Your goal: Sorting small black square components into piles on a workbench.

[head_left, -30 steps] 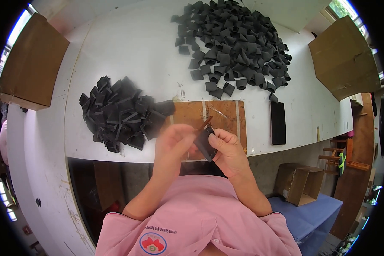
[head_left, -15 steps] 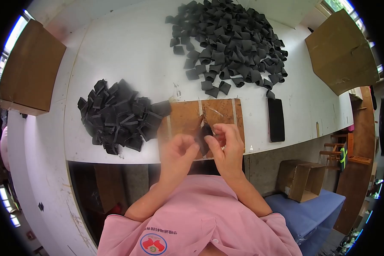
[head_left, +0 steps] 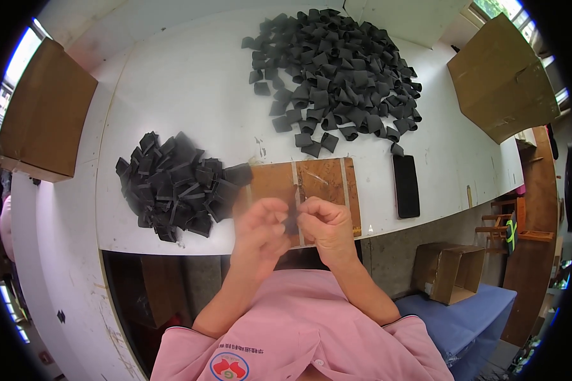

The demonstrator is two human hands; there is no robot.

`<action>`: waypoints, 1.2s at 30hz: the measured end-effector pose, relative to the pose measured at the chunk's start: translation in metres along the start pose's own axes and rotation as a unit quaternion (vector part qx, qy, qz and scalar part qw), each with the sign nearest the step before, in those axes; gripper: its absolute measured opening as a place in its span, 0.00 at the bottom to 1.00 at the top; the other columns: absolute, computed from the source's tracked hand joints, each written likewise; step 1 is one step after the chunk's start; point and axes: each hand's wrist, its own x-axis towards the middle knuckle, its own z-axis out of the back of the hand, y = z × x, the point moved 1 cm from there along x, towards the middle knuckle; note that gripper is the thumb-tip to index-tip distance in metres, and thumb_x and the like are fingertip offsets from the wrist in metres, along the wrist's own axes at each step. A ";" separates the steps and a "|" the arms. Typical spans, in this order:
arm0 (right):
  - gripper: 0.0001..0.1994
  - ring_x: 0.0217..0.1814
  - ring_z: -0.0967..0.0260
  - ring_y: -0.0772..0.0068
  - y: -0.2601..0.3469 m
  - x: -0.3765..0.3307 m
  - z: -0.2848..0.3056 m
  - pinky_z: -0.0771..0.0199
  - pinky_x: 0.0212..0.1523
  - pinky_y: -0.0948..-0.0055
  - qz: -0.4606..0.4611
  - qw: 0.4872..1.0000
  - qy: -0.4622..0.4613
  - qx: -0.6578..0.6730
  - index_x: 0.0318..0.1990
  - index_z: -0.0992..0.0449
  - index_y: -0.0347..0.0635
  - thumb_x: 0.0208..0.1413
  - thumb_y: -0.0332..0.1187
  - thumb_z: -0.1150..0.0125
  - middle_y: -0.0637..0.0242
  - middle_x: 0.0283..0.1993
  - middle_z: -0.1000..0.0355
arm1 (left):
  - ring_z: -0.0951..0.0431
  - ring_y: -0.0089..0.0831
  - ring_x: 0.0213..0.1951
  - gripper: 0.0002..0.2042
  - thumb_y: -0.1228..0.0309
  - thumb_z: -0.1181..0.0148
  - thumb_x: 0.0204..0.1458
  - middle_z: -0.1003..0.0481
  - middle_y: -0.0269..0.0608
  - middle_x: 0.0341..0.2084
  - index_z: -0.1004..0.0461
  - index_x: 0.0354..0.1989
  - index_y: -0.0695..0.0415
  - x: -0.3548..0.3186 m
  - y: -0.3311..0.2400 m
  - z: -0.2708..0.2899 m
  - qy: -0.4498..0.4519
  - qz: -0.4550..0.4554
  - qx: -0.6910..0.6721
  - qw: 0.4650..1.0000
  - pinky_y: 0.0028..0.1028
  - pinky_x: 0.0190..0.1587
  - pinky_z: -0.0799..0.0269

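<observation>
My right hand [head_left: 329, 230] is closed in a pinch at the edge of a small black fabric piece [head_left: 292, 223]. The piece hangs over a brown board [head_left: 324, 184] with pale strips, and fingers partly cover it. Just left of it, my left hand [head_left: 260, 230] is raised with curled fingers, smeared by motion; whether it grips the piece cannot be made out. To the left lies a heap of flat, folded black pieces [head_left: 171, 190]. A larger pile of black, curled, tube-like fabric pieces [head_left: 343, 76] spreads across the far side of the white table [head_left: 184, 95].
A black phone [head_left: 407, 187] lies right of the board. Cardboard boxes stand at the far left [head_left: 51, 114] and far right [head_left: 505, 79]. Below the table's right edge, an open carton [head_left: 448, 273] rests on a blue-covered surface [head_left: 473, 324].
My left hand has moved up and slightly left, blurring, while the right hand has shifted a little left and stays pinched. The black piece shows less between the fingers. The whole view has shifted slightly.
</observation>
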 end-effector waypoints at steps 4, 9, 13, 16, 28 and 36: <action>0.04 0.23 0.44 0.86 -0.007 -0.004 0.000 0.45 0.22 0.87 -0.129 0.946 0.100 0.279 0.27 0.29 0.37 0.48 0.27 0.43 0.73 0.23 0.36 | 0.40 0.09 0.16 0.10 0.87 0.50 0.40 0.33 0.30 0.21 0.33 0.32 0.62 0.000 -0.001 -0.002 -0.075 -0.107 0.263 0.956 0.11 0.15 0.49; 0.07 0.20 0.49 0.88 0.009 -0.005 -0.008 0.50 0.19 0.86 -0.164 0.955 0.099 0.226 0.25 0.34 0.42 0.52 0.32 0.47 0.76 0.21 0.42 | 0.38 0.11 0.17 0.10 0.89 0.52 0.40 0.32 0.32 0.22 0.32 0.31 0.65 0.001 0.010 -0.001 -0.107 -0.448 0.610 0.644 0.11 0.19 0.46; 0.11 0.20 0.51 0.87 0.041 0.005 -0.007 0.51 0.19 0.86 -0.087 0.989 0.119 0.006 0.24 0.35 0.42 0.55 0.37 0.49 0.78 0.21 0.44 | 0.35 0.18 0.13 0.09 0.84 0.51 0.41 0.29 0.43 0.23 0.33 0.33 0.63 0.001 -0.013 -0.013 -0.092 -0.242 0.344 0.903 0.15 0.15 0.40; 0.09 0.24 0.47 0.89 0.079 0.012 -0.025 0.45 0.22 0.85 0.075 0.976 0.179 -0.102 0.26 0.33 0.37 0.54 0.33 0.48 0.78 0.21 0.39 | 0.43 0.15 0.05 0.17 0.85 0.59 0.42 0.32 0.54 0.33 0.42 0.44 0.69 0.010 -0.031 -0.025 0.275 0.045 -0.194 0.941 0.15 0.07 0.54; 0.11 0.23 0.50 0.89 0.061 0.037 -0.011 0.47 0.23 0.85 -0.038 0.980 0.193 -0.040 0.25 0.33 0.40 0.55 0.36 0.50 0.79 0.21 0.42 | 0.44 0.16 0.07 0.14 0.81 0.58 0.48 0.29 0.52 0.29 0.39 0.45 0.65 0.023 -0.021 0.003 0.118 0.078 -0.222 0.965 0.17 0.09 0.52; 0.07 0.25 0.41 0.82 0.058 0.036 -0.004 0.40 0.27 0.82 0.190 0.933 0.083 -0.294 0.26 0.32 0.37 0.49 0.31 0.44 0.70 0.26 0.36 | 0.34 0.21 0.21 0.17 0.77 0.48 0.45 0.29 0.38 0.26 0.38 0.45 0.64 0.017 -0.019 -0.023 -0.012 -0.270 0.360 0.893 0.18 0.22 0.39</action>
